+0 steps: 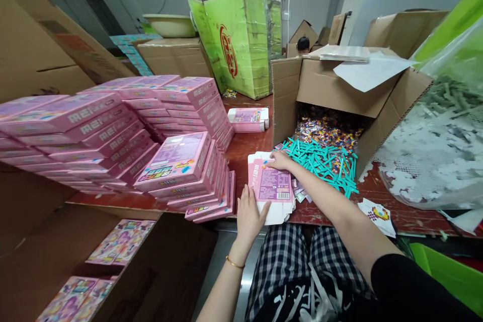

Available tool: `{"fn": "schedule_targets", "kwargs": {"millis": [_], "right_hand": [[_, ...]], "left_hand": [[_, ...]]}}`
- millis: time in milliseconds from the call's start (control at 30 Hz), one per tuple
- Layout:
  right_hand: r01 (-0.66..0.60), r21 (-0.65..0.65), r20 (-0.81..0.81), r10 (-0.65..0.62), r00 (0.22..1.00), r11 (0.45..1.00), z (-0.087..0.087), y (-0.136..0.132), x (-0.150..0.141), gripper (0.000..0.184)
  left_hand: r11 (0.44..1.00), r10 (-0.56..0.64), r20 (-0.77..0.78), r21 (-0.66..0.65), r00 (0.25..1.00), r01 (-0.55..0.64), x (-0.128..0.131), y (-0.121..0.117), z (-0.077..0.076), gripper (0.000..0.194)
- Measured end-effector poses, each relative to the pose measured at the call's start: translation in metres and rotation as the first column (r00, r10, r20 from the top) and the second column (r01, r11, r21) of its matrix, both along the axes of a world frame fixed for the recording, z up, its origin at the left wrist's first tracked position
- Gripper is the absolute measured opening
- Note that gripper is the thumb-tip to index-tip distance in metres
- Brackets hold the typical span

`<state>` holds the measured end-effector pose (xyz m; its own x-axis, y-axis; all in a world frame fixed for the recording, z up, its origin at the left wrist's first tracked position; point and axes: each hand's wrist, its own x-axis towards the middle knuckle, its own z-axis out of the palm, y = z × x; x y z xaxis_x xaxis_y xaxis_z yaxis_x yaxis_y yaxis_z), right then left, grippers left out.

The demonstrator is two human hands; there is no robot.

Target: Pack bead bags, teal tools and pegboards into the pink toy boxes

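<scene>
A flattened pink box (272, 184) with white flaps lies on top of a small stack at the table's front edge. My left hand (249, 214) rests at its left side, fingers stretched out and the thumb apart near the lower flap. At the far edge, my right hand (281, 160) has its fingers closed on the box's upper flap. Just right of the stack, a pile of teal plastic sticks (320, 161) spreads out in front of an open carton. Small printed packets (302, 192) peek out beside the box, partly covered by my right arm.
Filled pink boxes (177, 161) stand stacked to the left. More flat pink boxes (247, 119) lie behind. An open carton (339, 85) holds bags of colourful beads (328, 128). White pieces fill a clear bag (422, 146) at right. Printed sheets (377, 215) lie near the front edge.
</scene>
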<state>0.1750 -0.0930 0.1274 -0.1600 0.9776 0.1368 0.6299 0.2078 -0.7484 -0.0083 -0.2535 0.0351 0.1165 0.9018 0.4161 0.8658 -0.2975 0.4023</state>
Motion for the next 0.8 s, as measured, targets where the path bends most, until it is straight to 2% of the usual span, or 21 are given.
{"fn": "schedule_targets", "kwargs": {"millis": [67,133,200,233,300,333,367,400,467,500,533,567,600,633,667,733,800], "right_hand": [[-0.080,-0.032,0.017,0.081,0.997,0.996,0.014,-0.003,-0.005,0.025],[-0.149,-0.032,0.003,0.149,0.989,0.988,0.031,-0.023,-0.005,0.024],[-0.243,0.081,-0.097,0.250,0.963,0.967,0.051,-0.057,-0.005,0.025],[-0.300,0.174,-0.162,0.328,0.931,0.938,0.061,-0.078,-0.005,0.026],[-0.388,0.374,-0.241,0.492,0.837,0.843,0.079,-0.121,-0.006,0.029],[-0.378,0.464,-0.243,0.525,0.816,0.802,0.085,-0.141,-0.005,0.029],[-0.326,0.538,-0.219,0.503,0.836,0.777,0.089,-0.161,-0.002,0.027],[-0.237,0.612,-0.182,0.426,0.886,0.754,0.090,-0.178,0.002,0.023],[0.008,0.743,-0.139,0.143,0.980,0.670,0.081,-0.208,0.016,0.015],[0.122,0.768,-0.148,-0.010,0.989,0.628,0.072,-0.220,0.025,0.022],[0.217,0.758,-0.173,-0.132,0.976,0.615,0.059,-0.231,0.035,0.030],[0.299,0.711,-0.210,-0.213,0.954,0.637,0.045,-0.240,0.044,0.036],[0.367,0.623,-0.264,-0.256,0.930,0.690,0.029,-0.248,0.052,0.040],[0.405,0.503,-0.327,-0.265,0.907,0.763,0.012,-0.254,0.060,0.041],[0.404,0.368,-0.393,-0.254,0.884,0.838,-0.004,-0.259,0.065,0.040],[0.322,0.137,-0.490,-0.219,0.844,0.937,-0.032,-0.267,0.074,0.038],[0.245,0.017,-0.510,-0.203,0.836,0.969,-0.052,-0.272,0.079,0.043]], "left_hand": [[1.000,0.001,0.013,0.011,1.000,-0.001,-0.007,-0.003,0.013,0.082],[0.999,0.003,0.065,0.040,0.998,-0.005,-0.011,-0.011,0.037,0.092],[1.000,-0.022,0.176,0.024,0.984,0.018,-0.011,-0.023,0.067,0.094],[0.998,-0.053,0.257,-0.016,0.965,0.059,-0.009,-0.031,0.082,0.085],[0.963,-0.146,0.458,-0.139,0.877,0.233,-0.005,-0.047,0.109,0.051],[0.929,-0.165,0.562,-0.189,0.811,0.320,-0.002,-0.056,0.119,0.039],[0.887,-0.150,0.661,-0.238,0.735,0.395,0.001,-0.065,0.125,0.033],[0.849,-0.098,0.747,-0.282,0.658,0.447,0.005,-0.075,0.127,0.032],[0.784,0.070,0.858,-0.362,0.509,0.504,0.012,-0.092,0.121,0.034],[0.758,0.144,0.883,-0.388,0.446,0.524,0.016,-0.100,0.113,0.036],[0.735,0.189,0.895,-0.402,0.404,0.546,0.020,-0.106,0.103,0.039],[0.714,0.202,0.901,-0.404,0.385,0.571,0.025,-0.111,0.092,0.040],[0.694,0.185,0.905,-0.397,0.384,0.600,0.030,-0.114,0.080,0.041],[0.684,0.146,0.908,-0.379,0.392,0.623,0.037,-0.114,0.070,0.042],[0.698,0.095,0.910,-0.350,0.404,0.625,0.044,-0.112,0.060,0.046],[0.792,-0.011,0.892,-0.269,0.452,0.548,0.059,-0.102,0.046,0.057],[0.868,-0.091,0.840,-0.196,0.534,0.456,0.073,-0.088,0.038,0.053]]}}
